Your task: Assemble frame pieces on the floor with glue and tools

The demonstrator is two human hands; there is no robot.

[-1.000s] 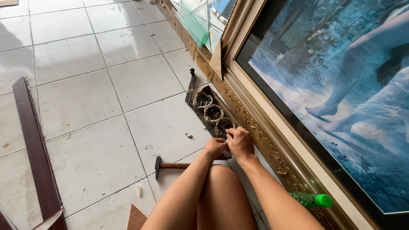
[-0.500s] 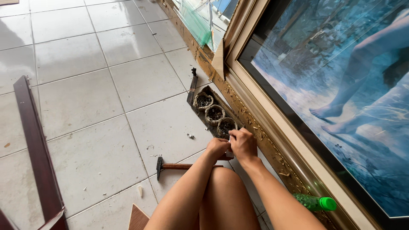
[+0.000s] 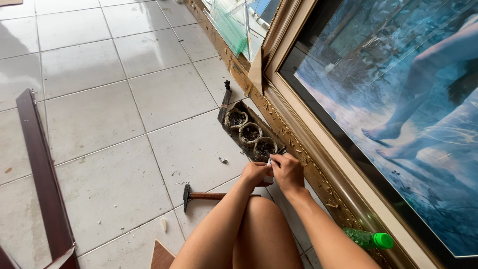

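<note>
My left hand (image 3: 255, 174) and my right hand (image 3: 287, 170) are pressed together just above my knee, both pinching a small pale object (image 3: 269, 175) between the fingertips; its kind is too small to tell. They hover close to the near end of a dark tray (image 3: 230, 107) holding three round cups of small dark hardware (image 3: 250, 133). A hammer (image 3: 199, 196) with a wooden handle lies on the tiles just left of my left forearm. On the right, a large gilt picture frame (image 3: 318, 149) leans with a glazed painting in it.
A dark wooden moulding strip (image 3: 42, 174) lies on the white floor tiles at the left. A green plastic bottle (image 3: 368, 239) rests by the frame near my right arm. Sheets of glass (image 3: 231, 25) lean at the top. A brown board corner (image 3: 163, 255) sits at the bottom.
My hands have stayed together by the tray with only slight finger movement. The view has shifted a little.
</note>
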